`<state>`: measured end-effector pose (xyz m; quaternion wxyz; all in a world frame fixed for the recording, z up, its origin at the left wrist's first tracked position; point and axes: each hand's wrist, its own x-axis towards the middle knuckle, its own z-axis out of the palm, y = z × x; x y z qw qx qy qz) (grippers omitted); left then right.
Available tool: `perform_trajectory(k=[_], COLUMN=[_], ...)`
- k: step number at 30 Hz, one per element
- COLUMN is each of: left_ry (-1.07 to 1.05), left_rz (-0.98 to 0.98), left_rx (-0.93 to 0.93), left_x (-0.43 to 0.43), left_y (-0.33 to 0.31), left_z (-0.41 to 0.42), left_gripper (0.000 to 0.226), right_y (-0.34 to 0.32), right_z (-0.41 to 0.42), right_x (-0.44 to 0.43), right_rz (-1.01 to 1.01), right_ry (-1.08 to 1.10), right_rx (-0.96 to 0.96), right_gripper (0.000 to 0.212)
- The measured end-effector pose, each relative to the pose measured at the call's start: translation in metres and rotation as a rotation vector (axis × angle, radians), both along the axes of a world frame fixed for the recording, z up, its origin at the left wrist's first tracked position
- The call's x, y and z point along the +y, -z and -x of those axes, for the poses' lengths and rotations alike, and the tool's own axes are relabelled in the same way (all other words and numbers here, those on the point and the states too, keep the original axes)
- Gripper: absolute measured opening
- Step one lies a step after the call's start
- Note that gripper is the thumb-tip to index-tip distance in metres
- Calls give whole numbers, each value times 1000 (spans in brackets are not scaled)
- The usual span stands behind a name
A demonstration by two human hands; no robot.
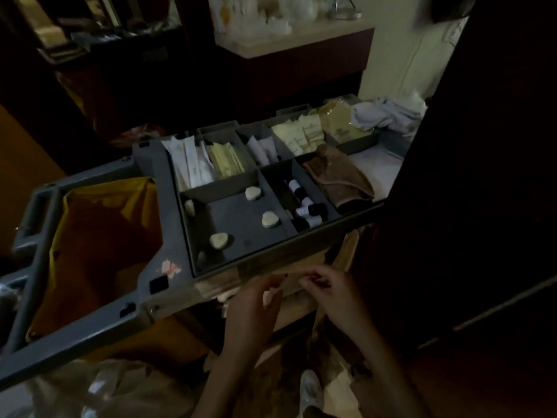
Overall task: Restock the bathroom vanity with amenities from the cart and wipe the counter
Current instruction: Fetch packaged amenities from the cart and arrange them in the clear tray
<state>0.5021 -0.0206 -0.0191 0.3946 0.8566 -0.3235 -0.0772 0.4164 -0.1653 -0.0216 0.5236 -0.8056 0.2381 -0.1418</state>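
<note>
Both hands work close under the lens, low against the front of the cart (pixel 168 242). The left hand (pixel 256 300) and the right hand (pixel 330 289) meet just below the tray, fingers curled in toward one another as if fussing with something small. It is dim and smeared down there, so whether either hand actually grips anything cannot be told. Just above them the amenities sit sorted by compartment, which keeps the picking quick. Pale soaps (pixel 269 220) lie loose and scattered in the big near bin, and small bottles (pixel 307 211) lie on their sides in the narrow bin just beside it. A folded brown cloth (pixel 337 176) lies at the right end, quite possibly the wipe for the counter job. Farther back, long wrapped packets (pixel 193 164) and cream sachets (pixel 298 137) stand on edge, easy to pluck. A yellow bag (pixel 99 230) hangs open at the cart's left end, likely for waste or linen. The vanity table (pixel 301 45) glows pale well beyond the cart, with pale things crowded along its back. This looks like the gathering stage, with the wiping yet to come.
</note>
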Motion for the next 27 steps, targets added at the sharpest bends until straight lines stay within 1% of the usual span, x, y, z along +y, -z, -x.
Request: perform_trajectory(k=[4,8,12,16,19,23,27], left_ry=[-21,-48,-73,-119,-121,-137,-124], left_rz=[49,84,92,114,150,276,410], left_rx=[-89,-65,-39,-32,-28,3,29], left_x=[-53,-82,-94,-114,-132,-150,-167], left_y=[-12,-11,0,10,12,15,13], left_z=[-33,-53,-75,-105,-128,-166,-199], left_gripper=[21,26,28,27,30,35,29], right_y=[-12,-10,-3,0,2,15,23], right_z=[-42,-73,-103,-132,-148,-165,-180], right_x=[-56,-91,-106,-118,-133,-148,-150], right_rz=[7,52,78,153,219,292,430], right_ry=[-3,10,11,-24,11,113,107], right_rx=[-54,-91,-120,-100,-89,-90,-84], right_gripper=[16,14,11,11,11,11,8])
